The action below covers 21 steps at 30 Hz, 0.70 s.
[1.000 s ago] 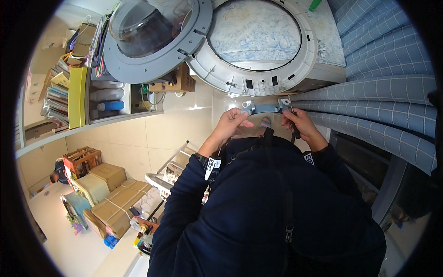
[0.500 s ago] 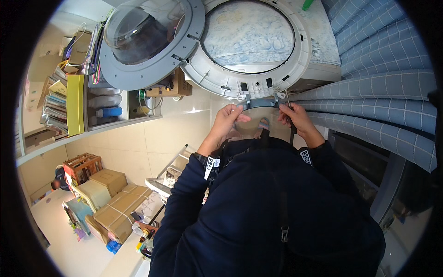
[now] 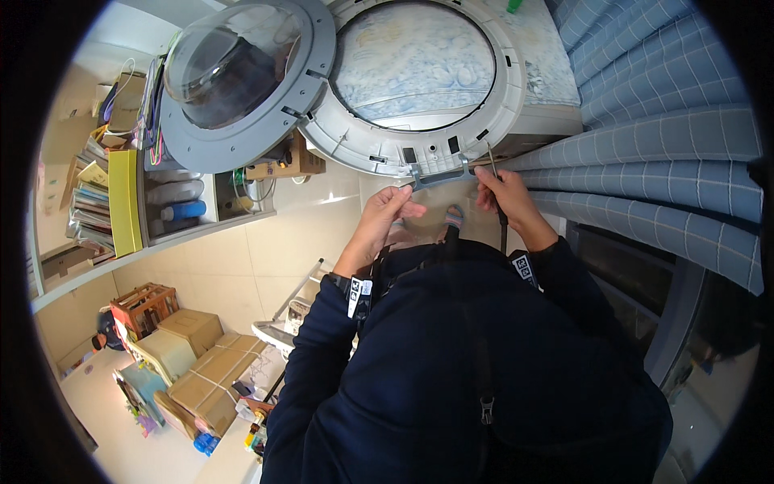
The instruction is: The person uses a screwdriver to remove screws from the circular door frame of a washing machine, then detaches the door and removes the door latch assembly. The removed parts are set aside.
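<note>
My left hand (image 3: 385, 211) pinches the grey metal hinge bracket (image 3: 439, 177), my right hand (image 3: 498, 187) grips a thin screwdriver (image 3: 493, 164) beside it; a slipped tip might drop the bracket.

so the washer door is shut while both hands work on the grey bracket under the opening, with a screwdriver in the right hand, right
Not quite: the washer door is swung open to the left, as the head view shows. The rest stands: both hands work on the grey bracket under the opening, left hand and right hand, which holds the screwdriver.
</note>
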Available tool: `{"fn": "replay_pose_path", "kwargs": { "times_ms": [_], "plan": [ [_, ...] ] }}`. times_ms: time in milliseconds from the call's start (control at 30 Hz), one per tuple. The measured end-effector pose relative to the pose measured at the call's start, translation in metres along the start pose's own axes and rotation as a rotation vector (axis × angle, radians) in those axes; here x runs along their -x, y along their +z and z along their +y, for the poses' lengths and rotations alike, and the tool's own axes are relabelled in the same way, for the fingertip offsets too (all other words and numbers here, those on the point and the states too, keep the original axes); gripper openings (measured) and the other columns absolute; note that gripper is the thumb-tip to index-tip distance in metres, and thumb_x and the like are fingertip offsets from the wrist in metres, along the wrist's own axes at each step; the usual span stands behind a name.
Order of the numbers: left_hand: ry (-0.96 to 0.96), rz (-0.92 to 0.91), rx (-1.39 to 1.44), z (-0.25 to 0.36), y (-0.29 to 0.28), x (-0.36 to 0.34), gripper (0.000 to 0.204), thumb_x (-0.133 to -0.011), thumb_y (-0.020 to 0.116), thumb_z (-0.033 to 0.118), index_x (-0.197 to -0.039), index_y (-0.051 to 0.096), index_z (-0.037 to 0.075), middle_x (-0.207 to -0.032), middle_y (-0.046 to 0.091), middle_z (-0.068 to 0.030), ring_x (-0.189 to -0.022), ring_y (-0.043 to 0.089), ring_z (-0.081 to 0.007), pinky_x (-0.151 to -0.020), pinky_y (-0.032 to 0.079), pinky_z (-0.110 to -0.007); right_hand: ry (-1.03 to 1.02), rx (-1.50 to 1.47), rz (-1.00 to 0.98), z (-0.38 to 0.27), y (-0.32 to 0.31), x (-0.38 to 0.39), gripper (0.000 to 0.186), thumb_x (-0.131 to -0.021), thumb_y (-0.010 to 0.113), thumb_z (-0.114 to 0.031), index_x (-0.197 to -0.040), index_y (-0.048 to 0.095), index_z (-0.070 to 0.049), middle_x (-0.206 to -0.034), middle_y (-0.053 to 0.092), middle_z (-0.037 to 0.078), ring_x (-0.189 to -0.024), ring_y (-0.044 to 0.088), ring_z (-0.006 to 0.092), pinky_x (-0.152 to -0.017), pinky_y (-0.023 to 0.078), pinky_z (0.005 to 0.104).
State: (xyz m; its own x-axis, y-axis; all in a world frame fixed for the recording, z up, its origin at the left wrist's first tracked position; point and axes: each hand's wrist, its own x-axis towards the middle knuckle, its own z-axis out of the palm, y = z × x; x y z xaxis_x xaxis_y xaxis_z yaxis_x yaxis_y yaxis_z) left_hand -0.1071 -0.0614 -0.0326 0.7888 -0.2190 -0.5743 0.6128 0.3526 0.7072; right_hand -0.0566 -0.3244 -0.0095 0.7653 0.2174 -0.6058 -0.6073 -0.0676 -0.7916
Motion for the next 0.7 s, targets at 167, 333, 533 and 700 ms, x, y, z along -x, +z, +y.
{"fn": "replay_pose_path", "kwargs": {
  "times_ms": [167,333,533,700],
  "plan": [
    [-0.013,0.015,-0.018,0.000,-0.001,-0.001,0.022,-0.094,0.060,0.028,-0.088,0.058,0.008,-0.082,0.069,-0.0092,-0.076,0.069,-0.0173,-0.079,0.051,-0.028,0.058,0.041,0.023,-0.003,0.001,-0.003,0.038,-0.090,0.063,-0.041,-0.076,0.058,-0.006,-0.061,0.063,0.007,-0.046,0.055,0.0086,-0.040,0.035,0.0205],
    [-0.012,0.005,-0.035,0.002,-0.002,-0.003,0.021,-0.094,0.060,0.028,-0.089,0.059,0.007,-0.083,0.070,-0.0106,-0.077,0.068,-0.0169,-0.079,0.051,-0.028,0.050,0.039,0.002,-0.001,-0.002,-0.005,0.039,-0.090,0.063,-0.042,-0.077,0.058,-0.006,-0.062,0.064,0.006,-0.046,0.056,0.0087,-0.040,0.035,0.0204],
    [0.078,0.037,-0.150,0.003,0.002,-0.004,0.022,-0.095,0.058,0.025,-0.091,0.059,0.003,-0.086,0.070,-0.0137,-0.077,0.067,-0.0161,-0.079,0.052,-0.027,0.028,0.050,0.001,0.003,-0.001,-0.006,0.039,-0.090,0.062,-0.042,-0.084,0.059,-0.003,-0.065,0.065,0.007,-0.048,0.056,0.0087,-0.040,0.035,0.0202],
    [0.067,-0.022,-0.144,0.005,0.000,-0.006,0.023,-0.096,0.058,0.023,-0.094,0.058,0.000,-0.088,0.070,-0.0151,-0.077,0.067,-0.0169,-0.078,0.052,-0.028,0.018,-0.009,-0.045,0.009,-0.002,-0.010,0.039,-0.091,0.062,-0.040,-0.091,0.060,-0.001,-0.070,0.066,0.009,-0.049,0.057,0.0091,-0.040,0.036,0.0195]
  ]
}}
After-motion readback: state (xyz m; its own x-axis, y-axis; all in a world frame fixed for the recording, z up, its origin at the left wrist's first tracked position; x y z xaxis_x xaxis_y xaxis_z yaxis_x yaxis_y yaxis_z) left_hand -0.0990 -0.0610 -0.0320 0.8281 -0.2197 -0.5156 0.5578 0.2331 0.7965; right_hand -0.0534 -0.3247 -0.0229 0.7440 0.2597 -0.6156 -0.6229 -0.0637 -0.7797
